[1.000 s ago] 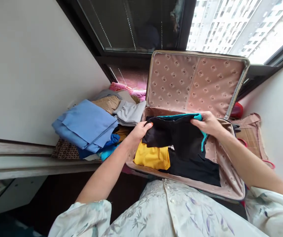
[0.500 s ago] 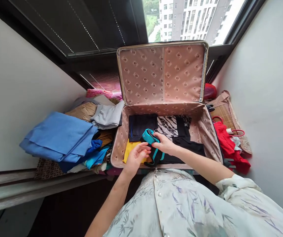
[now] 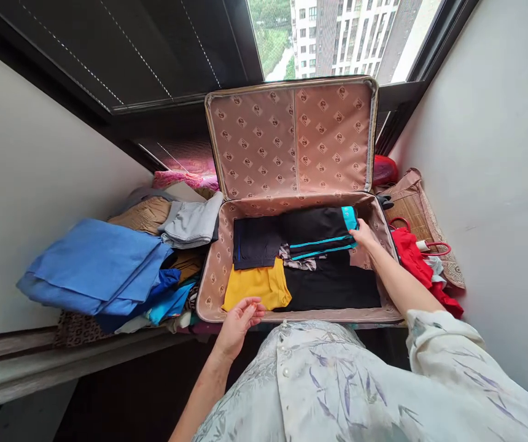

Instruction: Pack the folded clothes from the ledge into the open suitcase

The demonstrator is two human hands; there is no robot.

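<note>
An open suitcase [image 3: 212, 288] with a pink patterned lining lies in front of me. My right hand [image 3: 361, 234] grips the turquoise waistband end of folded black pants with turquoise stripes [image 3: 312, 226]. These pants lie over a black-and-white patterned garment [image 3: 301, 264] at the back of the suitcase. My left hand [image 3: 240, 322] is at the front rim with loosely curled, parted fingers and nothing in it. Just beyond it is a folded yellow garment [image 3: 255, 287]. A dark navy folded garment [image 3: 257, 242] sits behind the yellow one, and black clothing [image 3: 333, 287] covers the front right.
Left of the suitcase are piled clothes, with a folded blue cloth [image 3: 93, 264] on top and grey folded clothing [image 3: 190, 221] behind. A red bag [image 3: 411, 255] and a woven mat [image 3: 404, 205] lie to the right. The raised lid [image 3: 291, 141] leans by the window.
The black-and-turquoise pants, bunched between both hands before, now lie stretched flat at the back right. My right hand moved right with the waistband; my left hand drew back toward the front rim.
</note>
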